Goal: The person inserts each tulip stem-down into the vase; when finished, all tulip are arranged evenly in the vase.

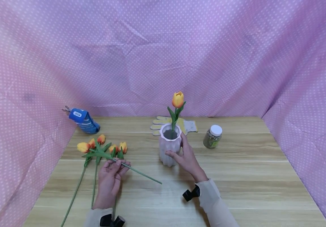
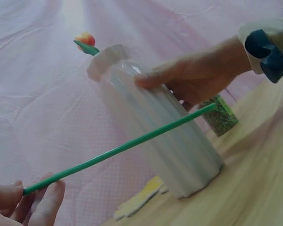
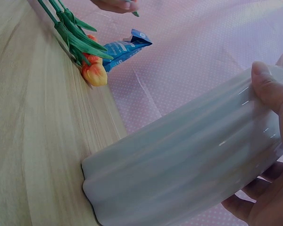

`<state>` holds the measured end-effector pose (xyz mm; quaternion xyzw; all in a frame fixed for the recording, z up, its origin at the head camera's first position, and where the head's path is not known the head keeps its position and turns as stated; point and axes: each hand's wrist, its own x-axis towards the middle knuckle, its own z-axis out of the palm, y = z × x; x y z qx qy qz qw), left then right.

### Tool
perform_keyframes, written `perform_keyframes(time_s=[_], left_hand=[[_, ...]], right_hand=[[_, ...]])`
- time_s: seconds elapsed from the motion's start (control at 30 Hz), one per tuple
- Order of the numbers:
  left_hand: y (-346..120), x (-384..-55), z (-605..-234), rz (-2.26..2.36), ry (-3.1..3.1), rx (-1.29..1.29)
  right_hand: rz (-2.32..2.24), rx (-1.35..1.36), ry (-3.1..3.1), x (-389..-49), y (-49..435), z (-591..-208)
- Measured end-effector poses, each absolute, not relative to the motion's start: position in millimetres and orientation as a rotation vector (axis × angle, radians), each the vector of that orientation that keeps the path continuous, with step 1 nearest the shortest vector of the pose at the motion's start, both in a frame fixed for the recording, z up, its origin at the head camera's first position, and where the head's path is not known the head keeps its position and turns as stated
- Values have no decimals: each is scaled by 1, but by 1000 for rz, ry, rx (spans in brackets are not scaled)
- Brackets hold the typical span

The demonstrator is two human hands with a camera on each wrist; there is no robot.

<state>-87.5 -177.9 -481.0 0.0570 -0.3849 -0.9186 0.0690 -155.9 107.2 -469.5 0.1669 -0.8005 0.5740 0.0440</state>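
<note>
My left hand (image 1: pixel 109 181) pinches the green stem of an artificial tulip (image 2: pixel 118 149) between thumb and fingers. The stem's bare end points right, towards the vase, and its leaves overlap other tulips. My right hand (image 1: pixel 188 157) grips the upper side of a white fluted vase (image 1: pixel 167 154), thumb on the near side. The vase stands upright on the table, and one orange-yellow tulip (image 1: pixel 178 100) rises from its mouth. Several more tulips (image 1: pixel 122 147) lie on the table around and beyond my left hand, stems towards the front edge.
A blue pouch (image 1: pixel 85 122) with metal tips poking out stands at the back left. Behind the vase lies a yellow and grey glove (image 1: pixel 191 126). Right of the vase is a white-lidded jar (image 1: pixel 212 138). A pink dotted cloth (image 1: pixel 129 63) encloses the wooden table.
</note>
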Motion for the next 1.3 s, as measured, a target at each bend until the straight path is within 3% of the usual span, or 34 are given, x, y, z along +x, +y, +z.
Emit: perform_keyframes(time_s=[0.2,0.47,0.8,1.3], left_hand=[[-181,-90,-465,-2756,-1128,236],[-185,-93,-445,-2750,-1017,81],[-188,-100,-415,-2724,-929,113],[-177,-120,-377,-2650,-833,-34]], right_hand=[[1748,494,-2461,-156,107,-472],[1773,486,-2465,-155,106,-470],[1745,494,-2459,-155,106,-471],[1703,524,-2443,-155,108,-469]])
